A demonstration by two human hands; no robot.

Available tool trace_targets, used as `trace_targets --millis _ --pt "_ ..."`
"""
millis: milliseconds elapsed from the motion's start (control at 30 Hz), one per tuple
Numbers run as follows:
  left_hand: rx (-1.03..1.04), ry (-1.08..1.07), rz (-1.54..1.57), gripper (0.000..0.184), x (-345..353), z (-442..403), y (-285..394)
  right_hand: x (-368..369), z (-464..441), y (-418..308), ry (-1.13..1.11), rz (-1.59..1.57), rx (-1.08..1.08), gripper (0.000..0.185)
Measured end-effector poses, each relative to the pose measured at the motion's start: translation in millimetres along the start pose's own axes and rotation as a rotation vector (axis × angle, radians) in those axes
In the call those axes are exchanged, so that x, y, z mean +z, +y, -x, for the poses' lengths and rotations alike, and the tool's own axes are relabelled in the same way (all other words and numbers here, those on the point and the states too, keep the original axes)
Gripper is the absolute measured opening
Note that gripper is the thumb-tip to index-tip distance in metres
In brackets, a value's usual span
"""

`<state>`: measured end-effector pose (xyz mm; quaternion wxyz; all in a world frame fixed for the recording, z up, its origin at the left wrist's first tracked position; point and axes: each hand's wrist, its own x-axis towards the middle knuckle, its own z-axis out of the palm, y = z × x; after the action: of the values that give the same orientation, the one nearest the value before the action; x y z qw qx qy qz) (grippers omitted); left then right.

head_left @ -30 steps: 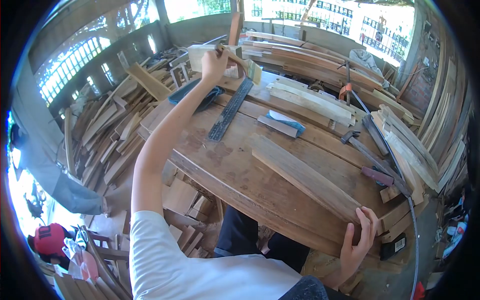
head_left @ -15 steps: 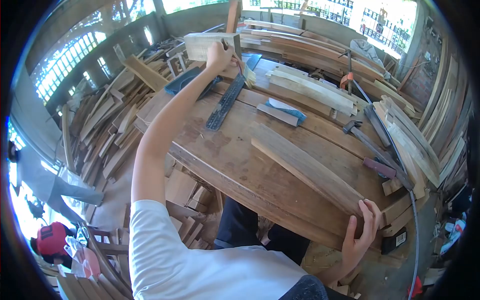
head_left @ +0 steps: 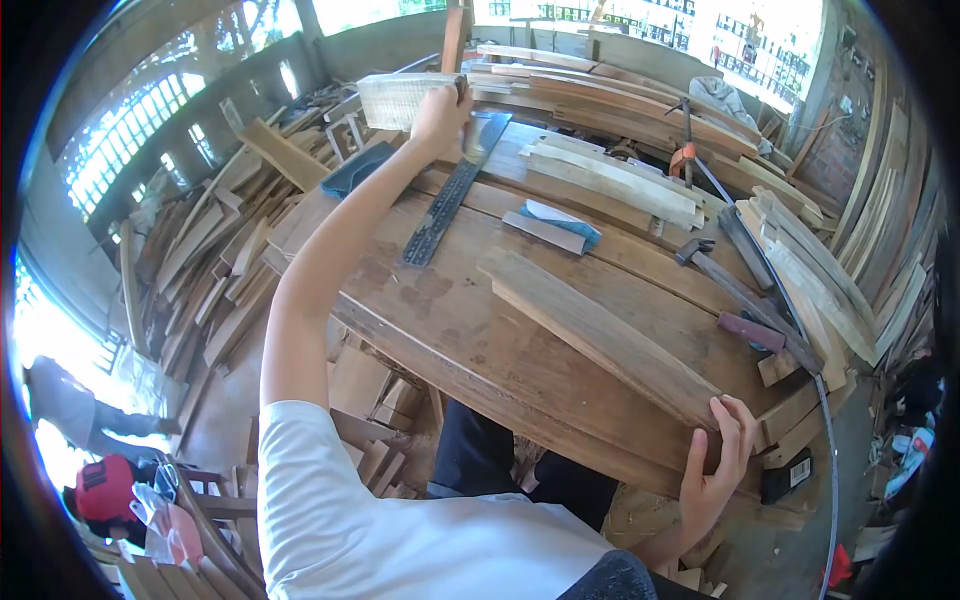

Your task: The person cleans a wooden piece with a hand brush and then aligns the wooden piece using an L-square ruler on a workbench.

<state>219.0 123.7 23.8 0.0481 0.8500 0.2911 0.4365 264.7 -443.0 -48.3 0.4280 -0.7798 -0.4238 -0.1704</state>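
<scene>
My left hand [head_left: 438,122] reaches to the far side of the workbench and is closed around a paintbrush [head_left: 470,143], whose bristles are blurred. Right behind that hand stands a pale wooden block [head_left: 395,100]. A blue tray [head_left: 352,172] sits left of the wrist, partly covered by the forearm. Beneath the brush, a dark metal rule [head_left: 440,215] lies at a slant across the bench. My right hand [head_left: 718,465] is at the near right, fingers apart, touching the end of a long board [head_left: 600,335] that lies on the bench.
Blue-and-white folded sandpaper [head_left: 570,225] lies on the workbench [head_left: 440,330]. A hammer [head_left: 740,285] and a purple-handled tool [head_left: 752,332] are at the right, near an orange clamp [head_left: 683,157]. Timber stacks [head_left: 610,100] surround the bench. A person in a red cap [head_left: 105,490] is at lower left.
My left hand has turned slightly, and the brush's pale bristles, plain before, now show only as a blur beside it. My right hand stays at the board's end.
</scene>
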Motion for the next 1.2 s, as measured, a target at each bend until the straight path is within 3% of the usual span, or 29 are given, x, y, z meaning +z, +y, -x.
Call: trace_targets --millis 100,200,333,533,700,800,933,1200 --pt "0.024 0.061 -0.081 0.046 -9 -2 7 -1 -1 1 0.002 -0.008 -0.006 0.033" --pt "-0.041 0.044 0.196 0.042 -14 10 21 0 -1 1 -0.008 -0.009 -0.011 0.032" --pt "-0.034 -0.006 0.339 0.041 1 15 15 0 0 1 -0.004 0.003 -0.009 0.031" --pt "0.146 -0.057 -0.168 0.045 -3 16 -1 0 1 0 -0.001 0.015 -0.005 0.031" --pt "0.192 0.097 0.129 0.031 -15 34 16 0 0 2 -0.008 0.003 -0.001 0.031" --pt "0.157 -0.052 0.230 0.030 -31 48 42 0 0 0 -0.015 -0.005 0.012 0.031" --pt "0.167 -0.157 0.058 0.037 -31 47 33 0 0 0 -0.010 0.014 0.012 0.031" --pt "0.235 -0.146 -0.195 0.038 -28 43 30 0 0 1 0.001 -0.011 0.004 0.032"
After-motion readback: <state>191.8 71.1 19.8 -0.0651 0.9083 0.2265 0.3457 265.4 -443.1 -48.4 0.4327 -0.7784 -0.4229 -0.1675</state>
